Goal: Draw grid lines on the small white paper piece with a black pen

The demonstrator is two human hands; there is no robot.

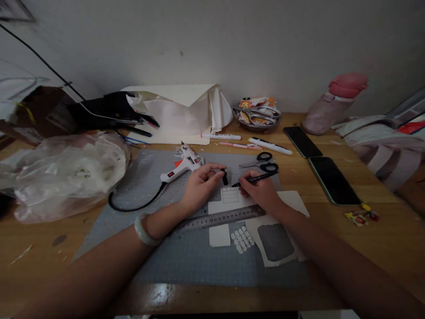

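My left hand [201,184] pinches a small black pen cap [225,177] above a white paper piece [230,199] with ruled lines. My right hand [260,191] grips a black pen [257,179], its tip touching that paper. A metal ruler [222,217] lies across the grey cutting mat [166,248] just below both hands. A pale bangle [143,230] circles my left wrist. Small white cut pieces [242,239] and a grey painted card [275,241] lie in front of the ruler.
A white glue gun [181,166] with a black cord lies left of my hands, black scissors [265,161] behind them. Markers [270,145], a bowl [257,116] with scissors, two phones [332,179], a pink bottle [335,104] and a plastic bag [63,173] surround the mat.
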